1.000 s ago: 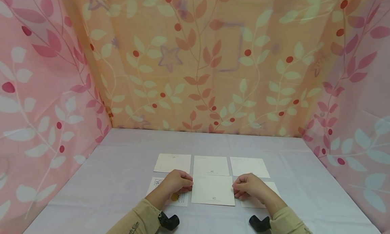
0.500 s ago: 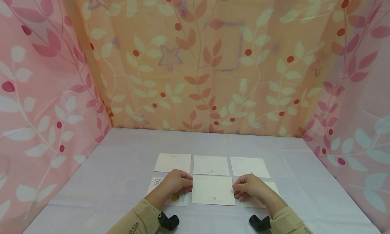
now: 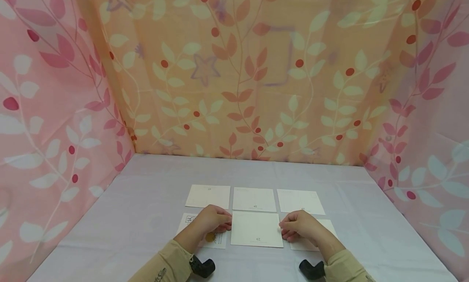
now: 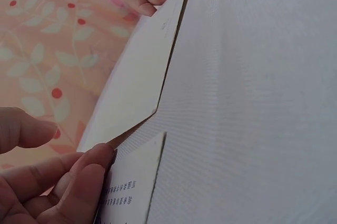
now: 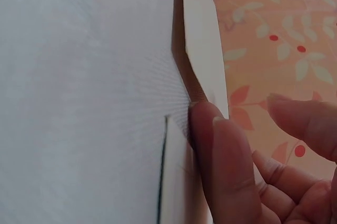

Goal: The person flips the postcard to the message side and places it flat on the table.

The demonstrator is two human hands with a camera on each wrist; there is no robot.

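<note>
Both hands flank a plain cream card [image 3: 256,229] in the middle of the front row. My left hand [image 3: 213,221] has its fingertips right at the card's left edge. On the opposite edge are the fingertips of my right hand [image 3: 298,225]. Each wrist view shows the thumb apart from the fingers. A dark shadow runs beneath the card's near edge in the right wrist view. Partly under the left hand lies a printed card [image 3: 220,242] with a yellow sun and characters. The right hand and wrist cover part of another pale card [image 3: 327,225].
Behind these, a second row holds a left card [image 3: 207,195], a centre card [image 3: 254,198] and a right card [image 3: 300,200]. All lie on a white cloth-covered table [image 3: 165,172]. Patterned curtains [image 3: 234,90] enclose the back and sides. Black devices [image 3: 203,267] sit at both wrists.
</note>
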